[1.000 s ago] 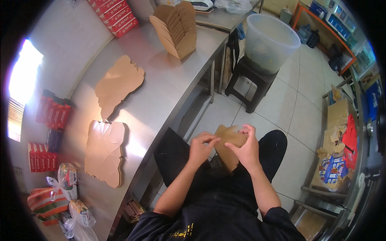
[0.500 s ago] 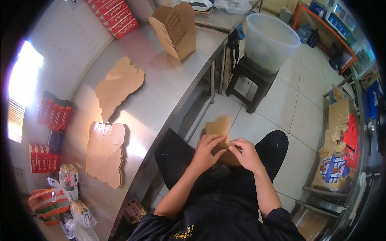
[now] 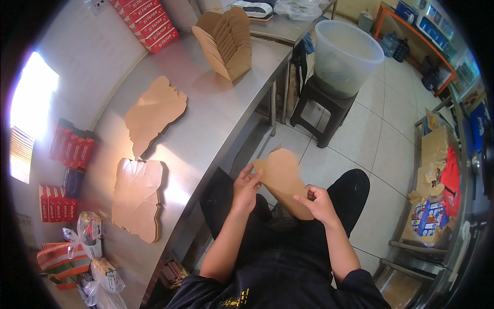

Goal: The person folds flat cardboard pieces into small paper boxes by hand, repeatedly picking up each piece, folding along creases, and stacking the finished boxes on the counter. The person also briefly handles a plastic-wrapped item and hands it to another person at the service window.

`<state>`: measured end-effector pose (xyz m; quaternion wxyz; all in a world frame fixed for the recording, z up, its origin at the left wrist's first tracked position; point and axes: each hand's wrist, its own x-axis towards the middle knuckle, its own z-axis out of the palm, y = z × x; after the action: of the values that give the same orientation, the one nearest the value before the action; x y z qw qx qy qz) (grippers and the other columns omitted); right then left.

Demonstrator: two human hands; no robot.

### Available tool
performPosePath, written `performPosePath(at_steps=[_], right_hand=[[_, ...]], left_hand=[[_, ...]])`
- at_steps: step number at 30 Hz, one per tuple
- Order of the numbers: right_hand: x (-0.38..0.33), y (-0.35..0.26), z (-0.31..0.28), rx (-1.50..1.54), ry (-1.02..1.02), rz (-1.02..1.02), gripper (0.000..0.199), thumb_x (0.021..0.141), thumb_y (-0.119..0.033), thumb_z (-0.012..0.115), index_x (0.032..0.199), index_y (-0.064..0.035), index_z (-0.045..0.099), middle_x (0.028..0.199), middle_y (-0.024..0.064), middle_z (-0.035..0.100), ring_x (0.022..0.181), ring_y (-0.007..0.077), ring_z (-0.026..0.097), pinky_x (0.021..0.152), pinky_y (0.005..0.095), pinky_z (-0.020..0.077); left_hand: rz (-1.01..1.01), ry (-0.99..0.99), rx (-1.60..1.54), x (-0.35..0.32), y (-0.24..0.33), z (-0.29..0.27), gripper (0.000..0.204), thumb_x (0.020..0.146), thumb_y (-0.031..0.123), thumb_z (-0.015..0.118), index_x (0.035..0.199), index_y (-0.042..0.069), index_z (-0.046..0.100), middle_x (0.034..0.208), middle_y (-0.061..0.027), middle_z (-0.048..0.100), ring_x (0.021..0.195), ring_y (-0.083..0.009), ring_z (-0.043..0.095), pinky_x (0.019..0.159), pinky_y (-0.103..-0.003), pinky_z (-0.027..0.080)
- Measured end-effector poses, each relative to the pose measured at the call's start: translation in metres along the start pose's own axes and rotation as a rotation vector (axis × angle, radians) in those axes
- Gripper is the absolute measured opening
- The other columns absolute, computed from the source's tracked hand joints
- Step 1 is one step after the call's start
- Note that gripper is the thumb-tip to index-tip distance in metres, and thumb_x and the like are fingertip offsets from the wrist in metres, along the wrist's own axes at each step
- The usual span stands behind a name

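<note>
Above my lap, a brown cardboard food box blank, partly folded, is held between my two hands. My left hand pinches its left edge with thumb and fingers. At the lower right side, my right hand grips the same blank, thumb on the face toward me. Two stacks of flat box blanks lie on the steel table to my left: a farther stack and a nearer stack. Toward the table's far end stands a nested row of folded brown boxes.
Red boxes are piled against the wall on the steel table, with smaller red packs and bagged goods nearer. A translucent tub sits on a dark stool ahead. Shelving with packages lines the right.
My hands have moved apart, the left one leftward and the right slightly lower. The cardboard between them has opened out and now shows a broad face.
</note>
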<state>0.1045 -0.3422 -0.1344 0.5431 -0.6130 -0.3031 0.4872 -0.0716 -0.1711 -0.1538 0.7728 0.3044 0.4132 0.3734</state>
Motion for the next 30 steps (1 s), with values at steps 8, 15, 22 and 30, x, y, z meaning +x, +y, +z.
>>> performPosePath(at_steps=[8, 15, 22, 30], right_hand=[[0.003, -0.036, -0.004, -0.387, 0.005, -0.235, 0.026, 0.095, -0.017, 0.078, 0.099, 0.0078, 0.074, 0.092, 0.0093, 0.075, 0.081, 0.0163, 0.069, 0.078, 0.0322, 0.0548], [0.008, -0.049, 0.011, -0.326, 0.27, -0.207, 0.043, 0.083, -0.015, 0.089, 0.112, 0.0019, 0.062, 0.096, 0.0144, 0.072, 0.087, 0.0221, 0.071, 0.08, 0.0329, 0.0556], [0.0, -0.026, 0.001, -0.052, -0.124, -0.091, 0.041, 0.08, -0.023, 0.093, 0.103, -0.0002, 0.068, 0.096, 0.007, 0.073, 0.096, 0.0179, 0.07, 0.092, 0.0341, 0.0531], [0.005, -0.042, 0.001, -0.747, 0.47, -0.603, 0.02, 0.093, -0.003, 0.073, 0.112, -0.0066, 0.076, 0.102, 0.0124, 0.069, 0.091, 0.0238, 0.068, 0.092, 0.0355, 0.0525]], left_hand=[[0.795, -0.438, 1.097, -0.046, 0.01, 0.031, 0.048, 0.084, 0.011, 0.085, 0.129, 0.007, 0.068, 0.124, -0.0123, 0.068, 0.113, -0.0281, 0.063, 0.089, -0.038, 0.053], [0.485, -0.403, 1.039, -0.041, 0.009, 0.03, 0.022, 0.09, 0.012, 0.081, 0.105, -0.003, 0.077, 0.099, -0.0128, 0.074, 0.091, -0.0244, 0.069, 0.084, -0.034, 0.054], [0.104, 0.0, 0.288, -0.011, -0.002, -0.003, 0.02, 0.1, 0.019, 0.074, 0.102, -0.001, 0.076, 0.097, -0.0018, 0.073, 0.082, -0.0089, 0.063, 0.067, -0.027, 0.048], [0.019, -0.073, 0.276, -0.021, -0.009, -0.011, 0.019, 0.101, 0.018, 0.072, 0.106, -0.001, 0.072, 0.1, -0.0059, 0.075, 0.085, -0.0116, 0.068, 0.071, -0.028, 0.056]])
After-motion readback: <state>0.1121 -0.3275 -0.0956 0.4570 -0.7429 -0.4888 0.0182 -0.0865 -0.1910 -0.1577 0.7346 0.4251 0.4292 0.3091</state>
